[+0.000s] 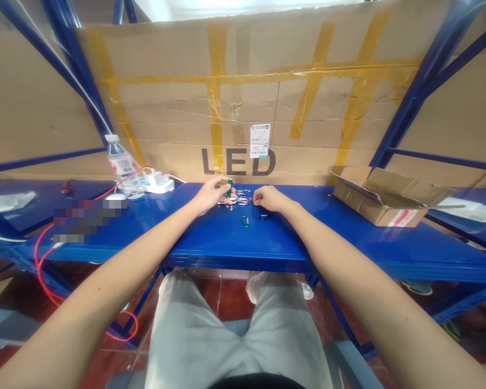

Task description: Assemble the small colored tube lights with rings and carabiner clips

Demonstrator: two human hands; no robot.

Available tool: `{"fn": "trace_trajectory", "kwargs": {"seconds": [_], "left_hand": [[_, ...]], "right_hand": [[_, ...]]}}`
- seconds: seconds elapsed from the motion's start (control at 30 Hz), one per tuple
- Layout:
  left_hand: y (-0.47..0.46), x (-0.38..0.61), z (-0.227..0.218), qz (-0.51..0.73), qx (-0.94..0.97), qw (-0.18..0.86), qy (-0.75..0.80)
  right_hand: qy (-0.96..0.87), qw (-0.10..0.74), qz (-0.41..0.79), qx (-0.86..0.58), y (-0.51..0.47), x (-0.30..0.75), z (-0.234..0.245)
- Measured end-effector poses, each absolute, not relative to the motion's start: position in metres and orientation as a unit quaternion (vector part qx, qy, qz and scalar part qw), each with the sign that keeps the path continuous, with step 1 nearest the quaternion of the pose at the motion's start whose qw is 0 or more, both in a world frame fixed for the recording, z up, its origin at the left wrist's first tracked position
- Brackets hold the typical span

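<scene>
My left hand is closed around a small green tube, held upright above the blue table. Several shiny purple and silver slim pieces lie between my hands, too small to name. My right hand is at their right side, fingertips pinched together and low over the tabletop. What it pinches, if anything, is hidden. Nearer to me lie a green carabiner and a dark carabiner, the dark one just below my right hand.
An open cardboard box stands on the right. To the left are a water bottle, a white power strip with a charger, and a red cable. A large cardboard sheet marked LED rises behind the table.
</scene>
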State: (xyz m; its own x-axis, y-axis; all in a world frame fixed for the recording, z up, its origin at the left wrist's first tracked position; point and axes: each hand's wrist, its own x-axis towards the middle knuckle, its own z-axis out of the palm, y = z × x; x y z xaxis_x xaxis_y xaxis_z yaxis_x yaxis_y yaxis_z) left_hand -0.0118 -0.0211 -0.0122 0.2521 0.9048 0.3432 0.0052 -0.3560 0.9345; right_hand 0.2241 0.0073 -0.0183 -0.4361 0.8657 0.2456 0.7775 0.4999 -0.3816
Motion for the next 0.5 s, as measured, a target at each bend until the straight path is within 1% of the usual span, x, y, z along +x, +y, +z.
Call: {"fn": "trace_trajectory", "kwargs": {"seconds": [0.07, 0.1, 0.17, 0.27, 0.33, 0.5], "left_hand": [[-0.020, -0.012, -0.014, 0.501, 0.657, 0.441, 0.352], [-0.019, -0.012, -0.015, 0.498, 0.662, 0.434, 0.355], [-0.019, -0.013, -0.015, 0.487, 0.680, 0.413, 0.361], [-0.021, -0.012, -0.013, 0.466, 0.709, 0.378, 0.371], [-0.022, -0.012, -0.013, 0.453, 0.725, 0.359, 0.374], [-0.023, -0.010, -0.014, 0.437, 0.745, 0.351, 0.362]], "right_hand": [[-0.836, 0.212, 0.110, -0.495, 0.008, 0.224, -0.018], [-0.831, 0.228, 0.118, -0.493, 0.008, 0.225, -0.017], [-0.817, 0.288, 0.144, -0.478, 0.005, 0.225, -0.013], [-0.793, 0.403, 0.187, -0.417, -0.002, 0.221, -0.007], [-0.787, 0.449, 0.195, -0.376, -0.009, 0.214, -0.004], [-0.801, 0.454, 0.189, -0.342, -0.020, 0.201, -0.003]]}}
